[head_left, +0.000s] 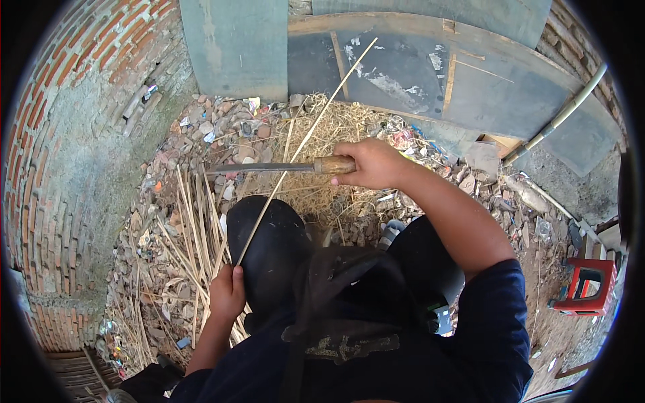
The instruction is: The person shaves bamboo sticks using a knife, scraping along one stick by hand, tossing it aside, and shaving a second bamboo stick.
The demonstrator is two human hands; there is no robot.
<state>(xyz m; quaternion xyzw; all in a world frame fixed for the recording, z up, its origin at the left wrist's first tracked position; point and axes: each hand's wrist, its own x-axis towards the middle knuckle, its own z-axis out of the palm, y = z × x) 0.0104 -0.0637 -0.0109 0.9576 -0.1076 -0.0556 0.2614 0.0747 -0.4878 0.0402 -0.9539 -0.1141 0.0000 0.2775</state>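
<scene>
Rubble ground; left hand (227,295) grips long thin pale bamboo strip (304,143); right hand (373,164) clenches wooden-handled knife (282,166).

An outdoor backyard work corner, hemmed in by a curved red brick wall (60,134) and weathered grey wooden boards (430,74). Rubble and litter cover the bare ground (222,127), with pale split bamboo strips (191,221), dry straw-like shavings (336,127) and a small red plastic stool (588,287).

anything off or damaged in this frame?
Nothing damaged in hand. Right hand grips a wooden-handled knife across a thin bamboo strip held by the left hand. Ground is strewn with rubble and shavings.
</scene>
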